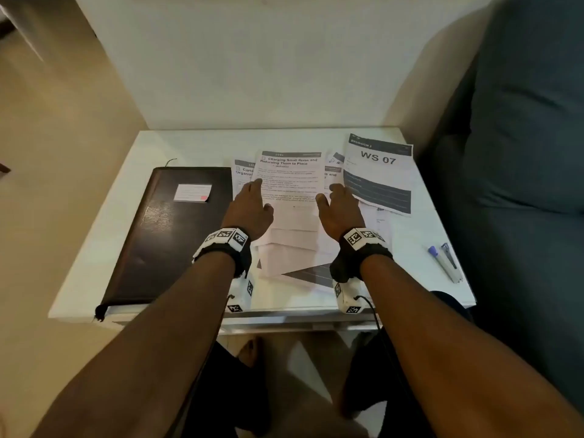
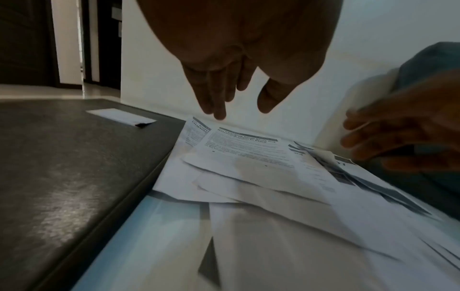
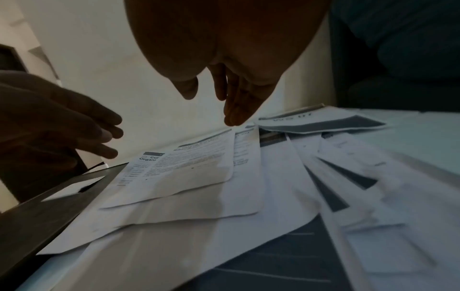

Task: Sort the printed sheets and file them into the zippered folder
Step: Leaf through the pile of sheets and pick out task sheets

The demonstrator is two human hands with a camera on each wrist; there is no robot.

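Note:
Several printed sheets lie fanned out on the white table (image 1: 196, 143). On top is one headed "Charging Small Items and Returning Them to Place" (image 1: 292, 175) (image 2: 244, 151) (image 3: 196, 167). A sheet marked "WS 07" (image 1: 379, 175) (image 3: 321, 122) lies at the right. The dark zippered folder (image 1: 164, 235) (image 2: 62, 167) lies closed at the left, a small white label (image 1: 192, 192) on its cover. My left hand (image 1: 251, 202) (image 2: 231, 98) hovers open over the top sheet's left edge. My right hand (image 1: 339, 203) (image 3: 224, 102) hovers open over its right edge. Neither holds anything.
Two pens (image 1: 444, 260) lie near the table's right front corner. A blue-grey sofa (image 1: 521, 153) stands close on the right and a white wall (image 1: 252, 58) behind the table. My knees and feet show below the table's front edge.

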